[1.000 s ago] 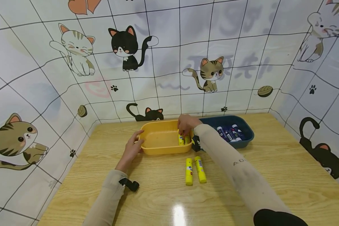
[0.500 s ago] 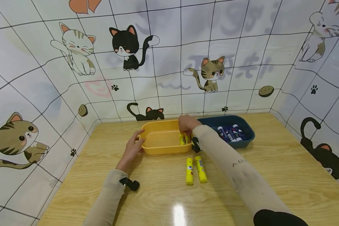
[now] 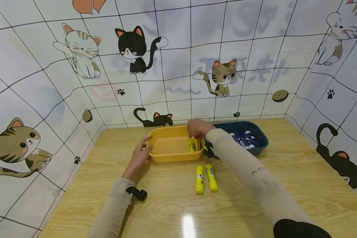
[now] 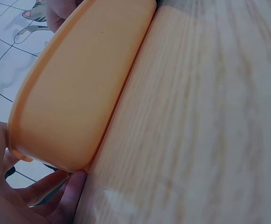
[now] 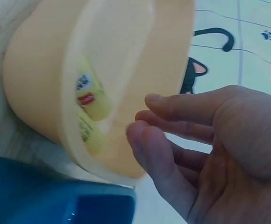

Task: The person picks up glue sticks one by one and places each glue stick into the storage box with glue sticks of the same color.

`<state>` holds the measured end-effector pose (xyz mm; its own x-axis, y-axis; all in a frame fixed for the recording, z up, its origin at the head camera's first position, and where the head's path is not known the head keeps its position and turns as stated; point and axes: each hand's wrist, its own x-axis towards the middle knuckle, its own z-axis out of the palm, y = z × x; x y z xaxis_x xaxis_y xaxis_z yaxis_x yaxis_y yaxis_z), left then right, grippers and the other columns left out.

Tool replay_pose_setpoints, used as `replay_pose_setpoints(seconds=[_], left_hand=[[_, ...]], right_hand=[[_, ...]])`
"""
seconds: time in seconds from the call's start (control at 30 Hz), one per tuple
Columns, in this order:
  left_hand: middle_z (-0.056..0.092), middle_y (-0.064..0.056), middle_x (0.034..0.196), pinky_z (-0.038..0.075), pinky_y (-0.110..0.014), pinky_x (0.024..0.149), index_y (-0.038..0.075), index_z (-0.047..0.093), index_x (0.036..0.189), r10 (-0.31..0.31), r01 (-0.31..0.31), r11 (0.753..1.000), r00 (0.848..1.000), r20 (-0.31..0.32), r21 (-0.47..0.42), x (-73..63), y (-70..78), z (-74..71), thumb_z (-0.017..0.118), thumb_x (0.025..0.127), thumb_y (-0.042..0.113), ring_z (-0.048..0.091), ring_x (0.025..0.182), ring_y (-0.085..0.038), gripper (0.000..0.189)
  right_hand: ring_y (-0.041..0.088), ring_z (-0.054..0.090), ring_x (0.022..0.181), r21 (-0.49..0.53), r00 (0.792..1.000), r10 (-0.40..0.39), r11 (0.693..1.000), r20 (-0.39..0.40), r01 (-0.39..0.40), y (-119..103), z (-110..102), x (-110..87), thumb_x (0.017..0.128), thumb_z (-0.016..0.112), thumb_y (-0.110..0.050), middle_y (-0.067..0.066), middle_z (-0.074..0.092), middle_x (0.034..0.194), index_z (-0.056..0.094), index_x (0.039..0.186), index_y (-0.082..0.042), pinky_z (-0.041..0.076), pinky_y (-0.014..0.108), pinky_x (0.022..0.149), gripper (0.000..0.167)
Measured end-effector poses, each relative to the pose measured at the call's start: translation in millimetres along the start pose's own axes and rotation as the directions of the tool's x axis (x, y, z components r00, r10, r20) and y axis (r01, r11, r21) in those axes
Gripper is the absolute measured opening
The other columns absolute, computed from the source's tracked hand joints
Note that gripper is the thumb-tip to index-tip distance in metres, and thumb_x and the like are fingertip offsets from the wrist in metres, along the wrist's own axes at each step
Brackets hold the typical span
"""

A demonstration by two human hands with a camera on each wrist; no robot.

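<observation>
A yellow plastic basket [image 3: 175, 158] sits on the table, with two yellow glue sticks [image 5: 94, 95] lying at its right end. My left hand [image 3: 138, 157] holds the basket's left end, fingertips at the rim and other fingers low against the outside wall, as the left wrist view shows. Above the right end hovers my right hand [image 3: 198, 128]; in the right wrist view its fingers are loosely bent, hold nothing and stand apart from the glue sticks. Two more yellow glue sticks, one upright in line with me [image 3: 199, 180] and one slightly slanted [image 3: 212, 178], lie in front of the basket.
A dark blue basket [image 3: 261, 147] stands right beside the yellow one, partly behind the right forearm, with several dark blue glue sticks [image 3: 246, 140] inside. The wooden table [image 3: 154, 205] meets a cat-print wall covering [image 3: 178, 66] at the back and sides.
My right hand has come off the glue stick at the basket's right end, and its wrist has shifted slightly right. The left hand stays at the basket's left end.
</observation>
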<state>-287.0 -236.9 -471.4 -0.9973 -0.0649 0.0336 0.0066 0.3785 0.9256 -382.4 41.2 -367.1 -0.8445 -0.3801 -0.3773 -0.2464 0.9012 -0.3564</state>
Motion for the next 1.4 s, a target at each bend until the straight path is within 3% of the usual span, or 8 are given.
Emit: replay_pose_setpoints(seconds=[0.3,0.57,0.67,0.87,1.0,1.2,1.4], left_hand=[[0.053,-0.024,0.136,0.064,-0.031,0.074,0.026,0.050,0.152,-0.001,0.001,1.000,1.000,0.008,-0.015,1.4,1.5,1.0,0.053,0.104,0.019,0.066,0.105,-0.030,0.048],[0.052,-0.024,0.138,0.064,-0.031,0.074,0.026,0.050,0.152,0.000,0.000,1.000,1.000,0.003,-0.006,-0.9,2.0,1.0,0.053,0.105,0.019,0.066,0.108,-0.033,0.048],[0.052,-0.023,0.137,0.064,-0.030,0.074,0.026,0.050,0.152,-0.001,0.001,1.000,1.000,0.002,0.001,-1.3,1.5,0.8,0.053,0.105,0.020,0.065,0.107,-0.032,0.048],[0.050,-0.024,0.139,0.063,-0.030,0.074,0.027,0.049,0.153,-0.006,0.006,1.000,1.000,0.007,0.010,-1.1,-0.5,-1.8,0.052,0.106,0.022,0.065,0.108,-0.034,0.047],[0.050,-0.023,0.139,0.064,-0.032,0.076,0.028,0.049,0.153,-0.007,0.007,1.000,1.000,0.008,0.010,-1.4,-1.1,-3.1,0.051,0.106,0.023,0.065,0.108,-0.033,0.047],[0.051,-0.023,0.138,0.064,-0.030,0.075,0.026,0.049,0.153,-0.008,0.008,1.000,1.000,0.004,0.003,-1.5,-0.2,-1.2,0.052,0.106,0.021,0.065,0.107,-0.031,0.047],[0.052,-0.023,0.139,0.064,-0.031,0.075,0.026,0.049,0.153,-0.008,0.008,1.000,1.000,0.005,-0.004,-2.0,0.6,-0.6,0.052,0.105,0.020,0.065,0.108,-0.033,0.048]], right_hand=[[0.020,0.072,0.064,0.015,0.989,-0.142,0.990,-0.040,0.143,12,-22,-34.8,0.099,0.068,-0.021,0.014,0.072,0.090,0.071,0.119,-0.005,0.063,0.031,0.062,0.025],[0.017,0.067,0.056,0.013,0.957,-0.280,0.960,-0.071,0.281,29,-25,-82.2,0.101,0.066,-0.024,0.019,0.074,0.087,0.070,0.123,-0.005,0.061,0.034,0.058,0.029],[0.016,0.066,0.057,0.014,0.947,-0.311,0.950,-0.080,0.313,35,-19,-103.4,0.102,0.065,-0.024,0.015,0.073,0.084,0.069,0.124,-0.006,0.062,0.038,0.058,0.029],[0.015,0.064,0.054,0.035,0.936,-0.343,0.937,-0.080,0.347,48,3,-138.6,0.101,0.067,-0.023,0.002,0.069,0.072,0.069,0.124,-0.008,0.058,0.030,0.052,0.027],[0.017,0.065,0.059,0.089,0.937,-0.345,0.933,-0.051,0.349,57,20,-153.3,0.101,0.068,-0.024,-0.002,0.069,0.077,0.068,0.124,-0.011,0.057,0.029,0.053,0.026],[0.022,0.067,0.068,0.165,0.938,-0.345,0.925,-0.018,0.343,66,39,-161.9,0.099,0.069,-0.022,0.005,0.072,0.088,0.065,0.127,-0.011,0.059,0.030,0.055,0.030],[0.018,0.064,0.067,0.202,0.941,-0.339,0.921,-0.002,0.333,74,57,-157.7,0.098,0.071,-0.017,0.007,0.072,0.090,0.064,0.128,-0.010,0.058,0.029,0.056,0.031]])
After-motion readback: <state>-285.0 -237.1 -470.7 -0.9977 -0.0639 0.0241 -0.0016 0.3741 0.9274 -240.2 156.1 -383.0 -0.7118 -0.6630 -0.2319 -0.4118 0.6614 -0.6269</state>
